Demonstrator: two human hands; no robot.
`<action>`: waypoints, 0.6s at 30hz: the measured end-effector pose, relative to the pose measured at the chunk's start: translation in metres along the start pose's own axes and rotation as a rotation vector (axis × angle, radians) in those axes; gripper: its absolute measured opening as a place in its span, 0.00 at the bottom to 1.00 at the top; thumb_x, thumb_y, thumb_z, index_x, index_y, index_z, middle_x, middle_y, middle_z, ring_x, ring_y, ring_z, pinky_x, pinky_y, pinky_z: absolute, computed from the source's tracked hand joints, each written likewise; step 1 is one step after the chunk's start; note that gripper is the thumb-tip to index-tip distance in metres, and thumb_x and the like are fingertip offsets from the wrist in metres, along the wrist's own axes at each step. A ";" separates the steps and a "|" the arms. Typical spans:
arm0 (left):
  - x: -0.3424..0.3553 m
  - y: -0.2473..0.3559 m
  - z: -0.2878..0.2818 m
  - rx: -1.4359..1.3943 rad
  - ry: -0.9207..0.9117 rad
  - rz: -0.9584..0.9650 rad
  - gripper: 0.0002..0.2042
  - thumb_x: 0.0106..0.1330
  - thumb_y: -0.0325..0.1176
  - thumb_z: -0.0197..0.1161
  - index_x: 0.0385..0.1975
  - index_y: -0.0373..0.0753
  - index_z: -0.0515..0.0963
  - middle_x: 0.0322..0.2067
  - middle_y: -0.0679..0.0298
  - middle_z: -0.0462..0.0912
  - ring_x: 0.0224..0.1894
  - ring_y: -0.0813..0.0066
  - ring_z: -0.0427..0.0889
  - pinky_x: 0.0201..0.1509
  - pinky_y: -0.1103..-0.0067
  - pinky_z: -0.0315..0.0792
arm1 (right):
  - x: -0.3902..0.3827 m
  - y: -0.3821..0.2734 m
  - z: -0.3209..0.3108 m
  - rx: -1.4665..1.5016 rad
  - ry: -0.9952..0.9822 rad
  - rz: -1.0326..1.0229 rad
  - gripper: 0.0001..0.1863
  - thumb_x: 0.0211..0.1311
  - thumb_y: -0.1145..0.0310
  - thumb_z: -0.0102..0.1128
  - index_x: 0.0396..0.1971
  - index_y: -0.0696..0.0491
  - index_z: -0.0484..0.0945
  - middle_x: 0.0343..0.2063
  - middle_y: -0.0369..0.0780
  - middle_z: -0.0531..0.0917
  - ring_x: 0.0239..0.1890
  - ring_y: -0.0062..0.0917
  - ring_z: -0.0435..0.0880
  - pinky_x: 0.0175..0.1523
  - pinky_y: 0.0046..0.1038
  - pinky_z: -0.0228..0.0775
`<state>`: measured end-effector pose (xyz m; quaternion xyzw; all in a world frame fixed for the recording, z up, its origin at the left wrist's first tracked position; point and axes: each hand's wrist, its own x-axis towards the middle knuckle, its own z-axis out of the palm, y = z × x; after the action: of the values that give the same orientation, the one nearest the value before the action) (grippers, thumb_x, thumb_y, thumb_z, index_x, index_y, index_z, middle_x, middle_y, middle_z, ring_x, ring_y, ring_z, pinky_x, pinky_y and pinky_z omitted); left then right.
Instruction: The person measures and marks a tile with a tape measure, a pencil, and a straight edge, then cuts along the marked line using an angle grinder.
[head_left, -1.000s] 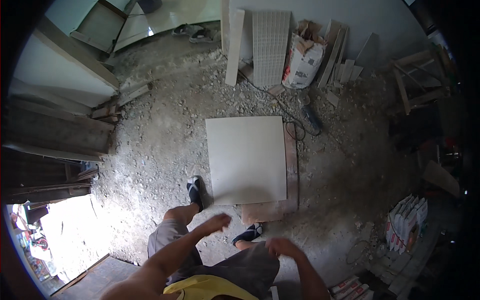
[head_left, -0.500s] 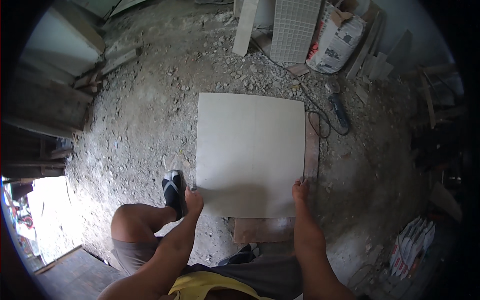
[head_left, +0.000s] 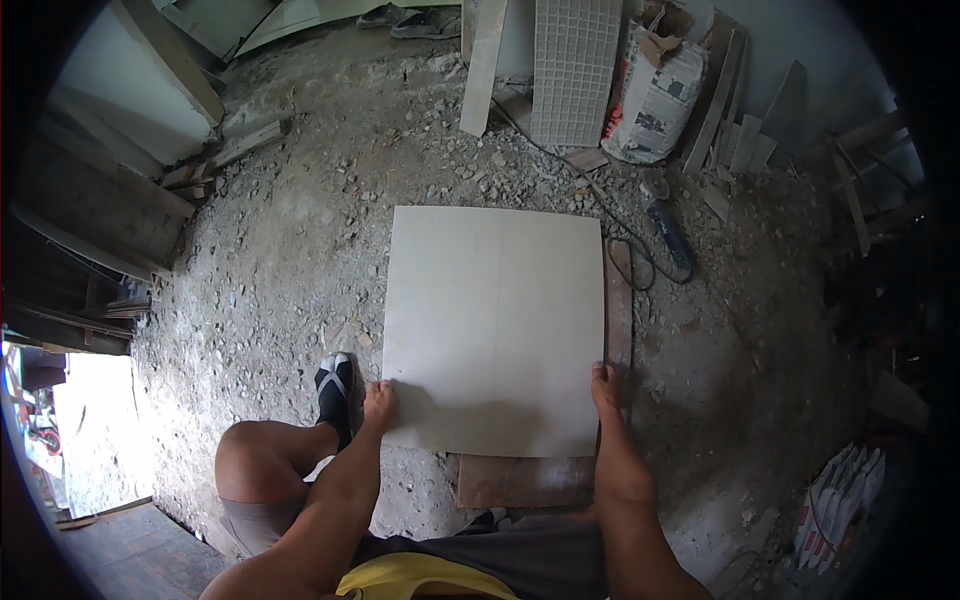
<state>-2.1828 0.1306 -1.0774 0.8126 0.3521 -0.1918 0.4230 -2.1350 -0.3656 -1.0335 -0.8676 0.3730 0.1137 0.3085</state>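
Observation:
A large, nearly square off-white tile (head_left: 495, 310) lies flat in front of me, with a faint line running down its middle. My left hand (head_left: 379, 404) is closed on its left edge near the lower corner. On the opposite edge, my right hand (head_left: 605, 386) grips at about the same height, fingertips partly hidden. Beneath the tile is a reddish-brown board (head_left: 525, 482), which sticks out at the near side and along the right.
An angle grinder (head_left: 671, 238) with a looped black cord lies right of the tile. A gridded panel (head_left: 574, 75), a white sack (head_left: 657, 95) and wood offcuts (head_left: 745, 145) lean at the back. Rubble (head_left: 500, 165) covers the ground there. White packages (head_left: 838, 505) lie at lower right.
The whole view has shifted, so the tile and the background sit lower in the picture. Both hands stay on the tile's side edges, and the left thumb no longer sticks up.

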 end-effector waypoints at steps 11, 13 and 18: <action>-0.030 0.057 -0.092 0.010 0.321 -0.168 0.30 0.71 0.62 0.39 0.52 0.46 0.79 0.46 0.52 0.84 0.52 0.46 0.80 0.56 0.58 0.71 | -0.048 -0.074 0.001 0.412 0.130 -0.068 0.25 0.68 0.47 0.53 0.36 0.58 0.80 0.34 0.43 0.82 0.38 0.33 0.78 0.49 0.37 0.69; -0.030 0.061 -0.110 -0.045 0.450 -0.037 0.30 0.72 0.61 0.39 0.49 0.42 0.80 0.44 0.48 0.83 0.49 0.46 0.80 0.53 0.57 0.71 | -0.077 -0.093 -0.008 0.580 0.144 -0.076 0.24 0.69 0.48 0.52 0.34 0.58 0.79 0.30 0.38 0.78 0.36 0.28 0.75 0.46 0.33 0.69; -0.050 0.194 -0.188 -0.133 0.642 0.434 0.30 0.72 0.59 0.46 0.38 0.35 0.82 0.29 0.45 0.82 0.35 0.47 0.82 0.43 0.62 0.72 | -0.117 -0.119 -0.030 0.998 0.293 -0.117 0.24 0.69 0.46 0.53 0.39 0.56 0.77 0.33 0.35 0.77 0.36 0.24 0.73 0.44 0.29 0.68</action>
<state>-2.0715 0.1883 -0.8326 0.8578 0.2979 0.1893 0.3737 -2.1319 -0.2531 -0.9063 -0.6411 0.3718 -0.2180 0.6350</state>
